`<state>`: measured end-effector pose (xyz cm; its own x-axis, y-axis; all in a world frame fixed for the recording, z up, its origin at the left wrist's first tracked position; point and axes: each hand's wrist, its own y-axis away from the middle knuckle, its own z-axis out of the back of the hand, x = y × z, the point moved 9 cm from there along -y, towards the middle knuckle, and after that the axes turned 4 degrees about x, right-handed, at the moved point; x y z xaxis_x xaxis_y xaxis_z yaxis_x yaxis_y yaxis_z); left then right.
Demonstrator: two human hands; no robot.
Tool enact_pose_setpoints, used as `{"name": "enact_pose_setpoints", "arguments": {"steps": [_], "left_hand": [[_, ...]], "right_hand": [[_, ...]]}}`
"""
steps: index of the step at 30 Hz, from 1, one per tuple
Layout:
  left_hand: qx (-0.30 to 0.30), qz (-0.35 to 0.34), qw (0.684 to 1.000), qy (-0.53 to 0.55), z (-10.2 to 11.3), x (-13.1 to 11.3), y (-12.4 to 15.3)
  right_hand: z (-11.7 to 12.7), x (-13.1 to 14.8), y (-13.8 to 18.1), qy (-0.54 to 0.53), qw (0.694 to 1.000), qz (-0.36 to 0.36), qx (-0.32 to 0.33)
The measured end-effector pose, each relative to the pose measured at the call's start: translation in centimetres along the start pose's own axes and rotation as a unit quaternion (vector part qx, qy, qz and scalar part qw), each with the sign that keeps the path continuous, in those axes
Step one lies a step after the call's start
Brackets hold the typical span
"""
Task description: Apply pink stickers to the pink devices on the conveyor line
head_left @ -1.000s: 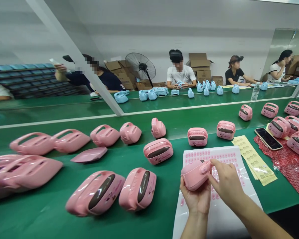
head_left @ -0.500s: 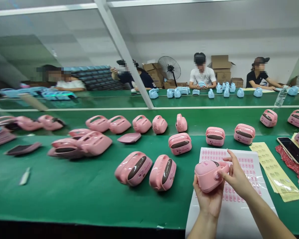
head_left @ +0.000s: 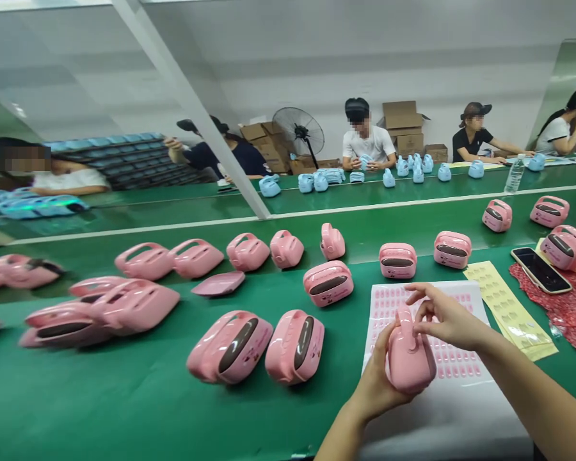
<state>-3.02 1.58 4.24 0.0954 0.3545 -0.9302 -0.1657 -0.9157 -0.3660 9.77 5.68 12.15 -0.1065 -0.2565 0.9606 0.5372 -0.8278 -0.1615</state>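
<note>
My left hand [head_left: 372, 384] is wrapped around a small pink plastic housing with a carrying handle [head_left: 411, 363], gripping it from the left and below. The housing is turned so its narrow end faces me, the handle upward. My right hand [head_left: 444, 317] is at the handle's right side, fingers spread and bent, the thumb at the handle's base; nothing shows between the fingers. Beneath both hands lies a white sheet of small pink stickers [head_left: 454, 371]. Left of it stand two more pink housings with dark oval windows [head_left: 230, 349], [head_left: 295, 349].
More pink housings [head_left: 329, 283] stand across the green table [head_left: 125, 403]. A pile of pink shells [head_left: 125, 307] lies left. Yellow sticker sheets [head_left: 509, 314], a phone [head_left: 540, 270] and red bubble wrap [head_left: 566, 320] lie right. Co-workers sit opposite with light-blue housings [head_left: 320, 181].
The held housing has turned from showing its broad side to its narrow end. My left hand has shifted from below to its left side. The view has swung right.
</note>
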Motion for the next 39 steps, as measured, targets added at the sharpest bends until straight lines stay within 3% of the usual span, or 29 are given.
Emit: {"name": "enact_pose_setpoints", "arguments": {"steps": [4,9,14,17,24,30,32,34,39], "left_hand": [[0.035,0.036,0.998,-0.029,-0.6,0.6,0.0],[0.017,0.042,0.999,-0.006,-0.3,0.5,0.0],[-0.029,0.066,0.99,0.123,0.3,1.7,0.3],[-0.029,0.067,0.99,0.12,0.3,2.0,0.4],[-0.033,0.07,0.985,0.152,0.2,1.6,0.3],[-0.021,0.048,0.996,0.075,-0.2,0.2,-0.1],[-0.033,0.049,0.994,0.095,0.1,0.5,0.0],[-0.041,0.057,0.989,0.129,0.3,1.1,0.2],[-0.022,0.056,0.988,0.143,0.5,1.7,0.4]], "right_hand": [[-1.3,-0.3,0.3,0.038,0.998,-0.03,0.041],[-1.5,-1.2,0.6,0.041,0.997,-0.06,0.035],[-1.6,-1.2,0.9,0.033,0.998,-0.058,0.02],[-1.6,-1.4,1.2,0.026,0.998,-0.055,0.006],[-1.6,0.3,2.2,0.174,0.983,0.057,-0.029],[-3.5,1.6,4.8,0.336,0.914,0.207,-0.094],[-3.8,1.3,5.4,0.345,0.906,0.223,-0.105],[-3.5,0.5,5.3,0.317,0.921,0.202,-0.103],[-2.3,-2.5,3.2,0.158,0.982,0.076,-0.075]]}}
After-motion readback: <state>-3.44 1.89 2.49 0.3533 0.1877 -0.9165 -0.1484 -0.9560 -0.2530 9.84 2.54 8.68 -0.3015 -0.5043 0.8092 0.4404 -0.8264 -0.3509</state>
